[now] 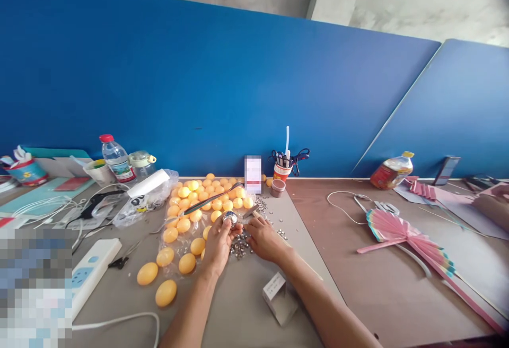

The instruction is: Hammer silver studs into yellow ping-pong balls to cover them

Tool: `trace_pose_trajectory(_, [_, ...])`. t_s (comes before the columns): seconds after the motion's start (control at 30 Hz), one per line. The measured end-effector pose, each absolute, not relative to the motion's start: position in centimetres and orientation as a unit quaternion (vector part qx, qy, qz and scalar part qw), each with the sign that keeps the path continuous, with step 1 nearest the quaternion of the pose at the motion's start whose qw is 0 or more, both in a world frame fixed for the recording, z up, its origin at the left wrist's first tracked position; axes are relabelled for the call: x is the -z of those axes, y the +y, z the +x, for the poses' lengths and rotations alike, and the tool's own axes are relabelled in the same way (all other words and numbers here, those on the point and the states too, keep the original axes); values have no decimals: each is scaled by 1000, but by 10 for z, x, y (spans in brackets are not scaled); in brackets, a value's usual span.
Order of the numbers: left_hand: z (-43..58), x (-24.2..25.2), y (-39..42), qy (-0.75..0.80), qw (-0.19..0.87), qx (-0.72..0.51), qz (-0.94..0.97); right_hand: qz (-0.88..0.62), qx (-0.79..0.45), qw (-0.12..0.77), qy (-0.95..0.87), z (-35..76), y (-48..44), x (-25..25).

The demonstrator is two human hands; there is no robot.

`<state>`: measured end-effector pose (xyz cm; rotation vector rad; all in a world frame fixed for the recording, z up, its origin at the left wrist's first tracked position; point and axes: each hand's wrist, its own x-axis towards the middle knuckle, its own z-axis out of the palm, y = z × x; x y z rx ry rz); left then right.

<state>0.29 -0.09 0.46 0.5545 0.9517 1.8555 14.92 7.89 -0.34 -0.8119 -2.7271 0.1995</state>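
Note:
My left hand (218,242) is closed around a small ball covered in shiny silver studs (231,218), held up just above the table. My right hand (265,237) is beside it, its fingers pinched near the ball on something I cannot make out. A heap of loose silver studs (240,245) lies between and below the hands. Many orange ping-pong balls (199,199) lie on a clear plastic sheet (169,220) to the left, with a few loose ones (166,293) nearer me.
A white power strip (89,273), scissors (119,261), a glue gun with cables (95,202) and a water bottle (116,158) are to the left. A small box (279,297) lies by my right forearm. A pen cup (281,170), pink paper fans (401,234) and an oil bottle (392,172) are to the right.

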Motion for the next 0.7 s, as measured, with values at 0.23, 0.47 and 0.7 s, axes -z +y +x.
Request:
trace_pose_trajectory(0.23, [4, -10, -2, 391, 478, -754, 223, -301, -44, 171, -937, 138, 77, 18])
trace_pose_trajectory(0.47, [4, -1, 0, 436, 471, -729, 240, -347, -91, 276, -892, 143, 87, 24])
trace_pose_trajectory(0.7, [2, 14, 2, 445, 460, -717, 278, -395, -192, 363, -822, 146, 98, 26])
